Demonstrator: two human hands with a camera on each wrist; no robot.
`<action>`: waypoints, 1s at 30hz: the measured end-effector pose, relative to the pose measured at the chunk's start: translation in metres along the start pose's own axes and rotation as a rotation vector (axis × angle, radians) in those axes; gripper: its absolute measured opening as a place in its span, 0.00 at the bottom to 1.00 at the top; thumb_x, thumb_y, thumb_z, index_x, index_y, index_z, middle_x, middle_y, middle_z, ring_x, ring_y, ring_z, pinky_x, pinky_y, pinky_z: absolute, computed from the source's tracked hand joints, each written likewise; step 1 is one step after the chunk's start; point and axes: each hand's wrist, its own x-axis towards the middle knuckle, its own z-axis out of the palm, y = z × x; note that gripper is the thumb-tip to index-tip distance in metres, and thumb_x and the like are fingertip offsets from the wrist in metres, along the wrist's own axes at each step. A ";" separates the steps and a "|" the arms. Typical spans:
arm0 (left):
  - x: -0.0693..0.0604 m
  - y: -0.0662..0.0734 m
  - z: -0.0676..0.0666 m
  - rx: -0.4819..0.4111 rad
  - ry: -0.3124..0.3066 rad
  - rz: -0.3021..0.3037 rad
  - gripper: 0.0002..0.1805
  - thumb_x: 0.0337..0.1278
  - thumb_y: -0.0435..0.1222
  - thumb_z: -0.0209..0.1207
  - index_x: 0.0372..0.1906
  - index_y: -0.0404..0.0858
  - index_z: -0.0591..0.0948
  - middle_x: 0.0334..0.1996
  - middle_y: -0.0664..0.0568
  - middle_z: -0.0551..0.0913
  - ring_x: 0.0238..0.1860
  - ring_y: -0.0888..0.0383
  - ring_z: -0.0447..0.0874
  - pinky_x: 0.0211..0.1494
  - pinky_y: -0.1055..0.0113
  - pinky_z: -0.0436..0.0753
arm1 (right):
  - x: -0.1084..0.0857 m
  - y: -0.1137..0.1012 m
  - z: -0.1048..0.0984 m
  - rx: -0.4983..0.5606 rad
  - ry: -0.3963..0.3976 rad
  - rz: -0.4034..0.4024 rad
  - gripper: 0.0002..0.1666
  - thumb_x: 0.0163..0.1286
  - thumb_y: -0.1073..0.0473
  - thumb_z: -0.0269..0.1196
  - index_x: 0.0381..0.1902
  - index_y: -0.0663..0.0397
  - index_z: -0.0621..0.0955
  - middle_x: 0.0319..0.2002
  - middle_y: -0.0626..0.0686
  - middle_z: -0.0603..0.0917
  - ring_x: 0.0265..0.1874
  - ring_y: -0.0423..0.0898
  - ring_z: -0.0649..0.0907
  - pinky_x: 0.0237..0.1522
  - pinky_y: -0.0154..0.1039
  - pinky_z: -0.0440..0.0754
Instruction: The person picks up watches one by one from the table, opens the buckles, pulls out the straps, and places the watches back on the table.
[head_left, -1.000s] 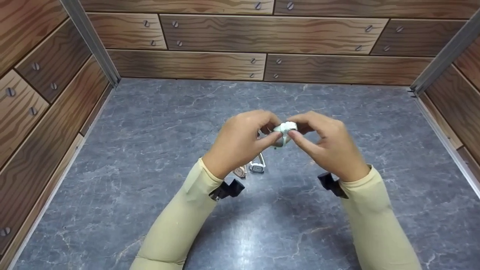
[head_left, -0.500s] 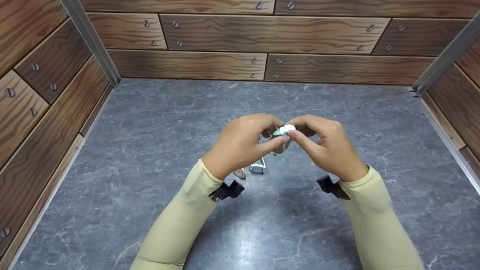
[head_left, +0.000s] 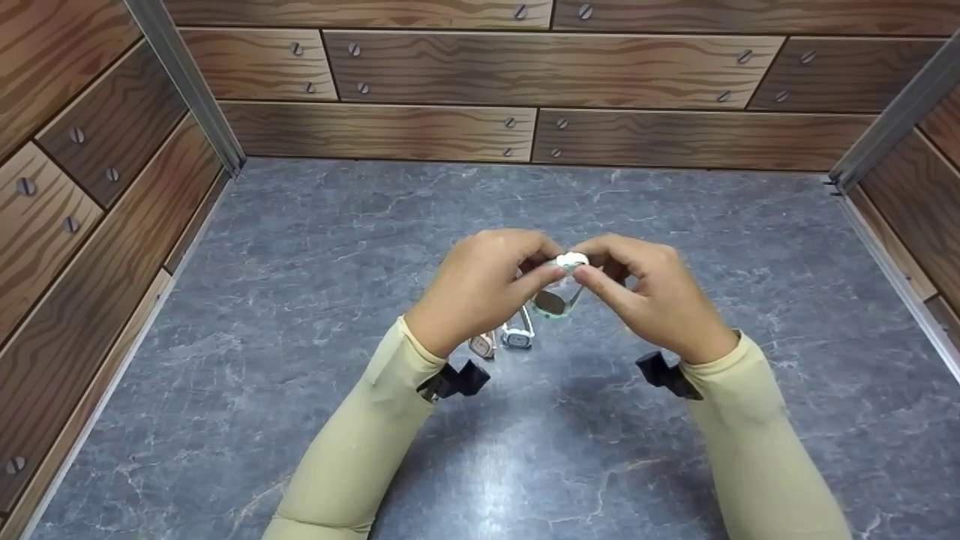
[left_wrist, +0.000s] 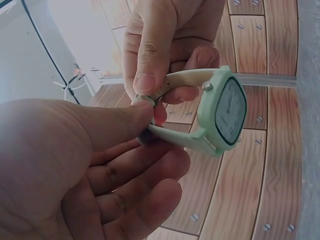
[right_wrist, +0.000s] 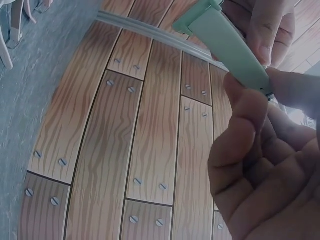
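- Mint-green wristwatch [left_wrist: 231,112]: held between both hands above the grey marbled tabletop [head_left: 570,450], strap [left_wrist: 182,137] looped.
- Left hand [head_left: 484,289]: thumb and fingers pinch one strap end. Right hand [head_left: 652,296]: likewise at the meeting end.
- Judged reason: this grip brings the ends together and leaves the case hanging free below. Fastening largely covered by fingers; engagement cannot be told.
- White wristwatch [head_left: 517,339] and brown-dialled wristwatch [head_left: 481,345]: near-left of it, apparently kept within reach.
- Appearance: rounded-square case, pale dial angled tabletop-ward, silvery crown [left_wrist: 207,86].
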 end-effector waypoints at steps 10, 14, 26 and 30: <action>-0.001 -0.001 0.000 -0.012 -0.067 0.033 0.11 0.71 0.48 0.63 0.47 0.48 0.86 0.35 0.66 0.87 0.34 0.75 0.83 0.45 0.70 0.83 | 0.001 0.001 0.002 0.006 -0.006 -0.026 0.13 0.71 0.61 0.70 0.52 0.48 0.87 0.44 0.41 0.88 0.38 0.39 0.86 0.45 0.33 0.84; -0.001 -0.001 0.001 0.013 -0.093 0.078 0.12 0.72 0.49 0.62 0.48 0.47 0.87 0.36 0.65 0.88 0.35 0.74 0.83 0.45 0.72 0.83 | 0.000 0.001 0.001 0.008 -0.004 -0.039 0.12 0.69 0.63 0.71 0.50 0.50 0.87 0.44 0.42 0.88 0.38 0.39 0.87 0.45 0.33 0.85; 0.000 0.000 0.003 0.049 -0.081 0.088 0.11 0.70 0.46 0.63 0.49 0.47 0.89 0.37 0.63 0.89 0.34 0.76 0.83 0.45 0.72 0.83 | 0.000 -0.001 0.002 -0.007 -0.010 0.000 0.07 0.66 0.69 0.69 0.39 0.53 0.85 0.35 0.42 0.88 0.33 0.39 0.84 0.39 0.32 0.84; 0.001 0.002 0.004 0.071 -0.067 0.088 0.10 0.69 0.46 0.65 0.47 0.48 0.89 0.35 0.64 0.88 0.33 0.75 0.82 0.42 0.73 0.81 | 0.000 0.000 0.002 -0.039 -0.015 -0.008 0.09 0.61 0.71 0.67 0.37 0.53 0.83 0.33 0.42 0.86 0.32 0.39 0.83 0.37 0.31 0.83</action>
